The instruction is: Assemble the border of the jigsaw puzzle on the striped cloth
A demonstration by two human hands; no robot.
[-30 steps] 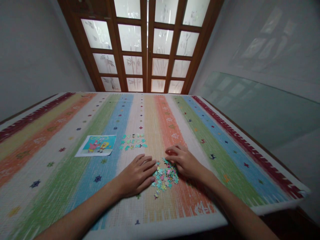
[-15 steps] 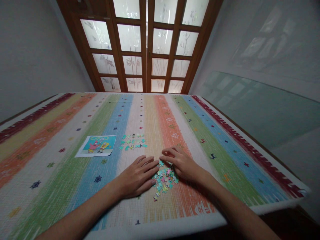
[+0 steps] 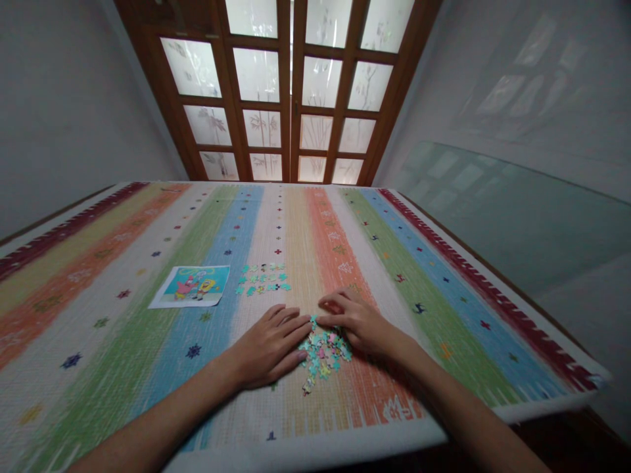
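Observation:
A loose heap of small jigsaw puzzle pieces [image 3: 324, 355], mostly turquoise with some pink and yellow, lies on the striped tablecloth between my hands. My left hand [image 3: 273, 347] rests palm down at the heap's left edge, fingers stretched out. On the far right side of the heap, my right hand [image 3: 359, 322] has curled fingers, and its fingertips meet a turquoise puzzle piece [image 3: 314, 321] close to the left fingertips. Farther away, several puzzle pieces [image 3: 263, 279] are laid out in short rows. Left of them is a printed cartoon picture [image 3: 192, 287] on white paper.
The striped tablecloth [image 3: 123, 368] covers a large table whose white front edge [image 3: 315, 453] is near me. Wooden doors with frosted panes [image 3: 262, 128] stand behind the far side. A glass panel [image 3: 493, 197] leans along the right wall.
My right fingertips and the turquoise puzzle piece have shifted slightly left, toward the left fingertips. My left hand stays almost in place; the rows and the picture are unchanged.

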